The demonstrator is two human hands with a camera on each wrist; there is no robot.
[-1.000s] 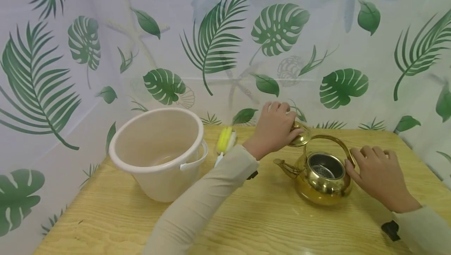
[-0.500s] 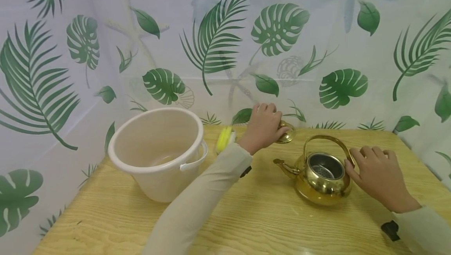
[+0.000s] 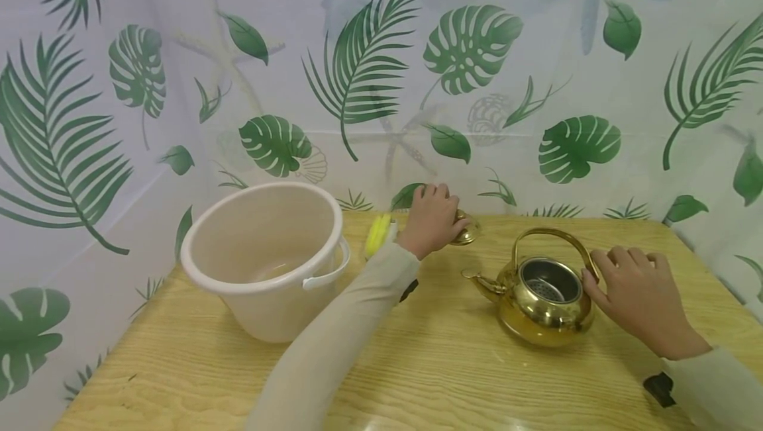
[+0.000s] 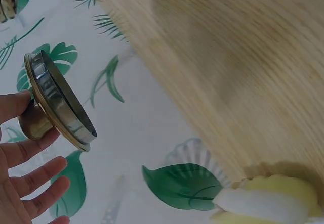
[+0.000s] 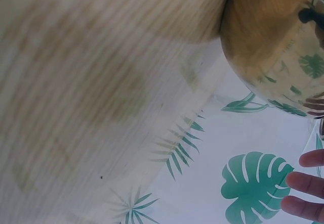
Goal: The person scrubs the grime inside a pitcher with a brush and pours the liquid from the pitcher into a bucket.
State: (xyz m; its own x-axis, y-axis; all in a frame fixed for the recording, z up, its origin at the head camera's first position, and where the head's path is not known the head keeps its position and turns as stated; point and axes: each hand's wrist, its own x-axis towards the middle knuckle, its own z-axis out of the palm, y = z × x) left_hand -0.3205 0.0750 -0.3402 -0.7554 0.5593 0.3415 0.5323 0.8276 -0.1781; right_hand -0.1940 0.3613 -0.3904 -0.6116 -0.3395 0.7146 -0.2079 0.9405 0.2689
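Note:
My left hand [image 3: 430, 220] pinches the knob of a gold kettle lid [image 4: 59, 100] between thumb and finger, the other fingers spread apart. The lid is tilted on edge in the left wrist view, its silver inner rim turned outward. To the right stands a shiny gold kettle [image 3: 545, 312], uncovered, with a perforated strainer [image 3: 544, 290] inside its mouth and the spout pointing left. My right hand [image 3: 640, 295] holds the lower right end of the kettle's arched handle [image 3: 554, 232] with thumb and forefinger. In the right wrist view, the remaining fingers [image 5: 306, 183] are loosely extended.
A pale plastic bucket [image 3: 262, 302] with a white handle stands at the left of the wooden table [image 3: 453, 378]. Behind my left forearm lies a yellow and white brush-like item [image 3: 378, 234], partly hidden. A leaf-patterned sheet [image 3: 369, 73] hangs along the table's back edge.
My left hand has carried the lid leftward and slightly down, away from above the kettle. The right hand and the kettle have stayed in place.

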